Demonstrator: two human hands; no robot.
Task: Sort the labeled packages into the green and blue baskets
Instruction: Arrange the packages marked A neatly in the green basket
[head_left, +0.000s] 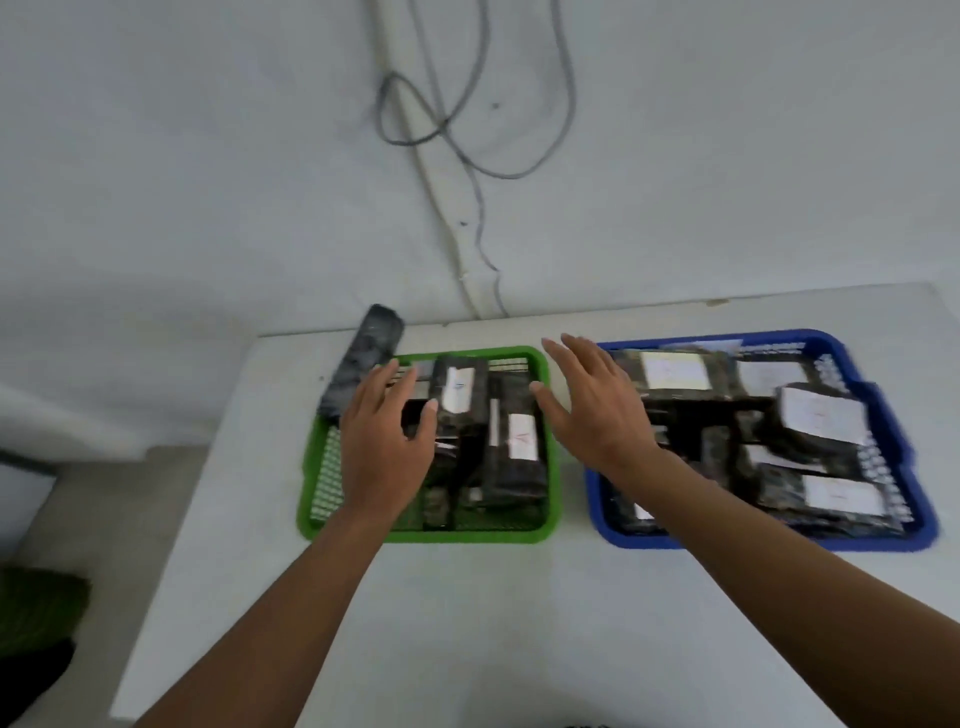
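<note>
A green basket (431, 534) sits left of centre on the white table, holding several dark packages with white labels (522, 436). To its right, a blue basket (883, 395) holds several more labeled dark packages (821, 415). My left hand (387, 441) hovers over the green basket's left half, fingers spread and empty. My right hand (592, 405) is over the gap between the two baskets, fingers apart, holding nothing. One dark package (363, 358) leans on the green basket's far left corner, partly outside it.
The white table (467, 623) ends at a wall behind the baskets. Grey cables (467, 156) hang down the wall. A green and dark object (36, 613) lies on the floor at the left.
</note>
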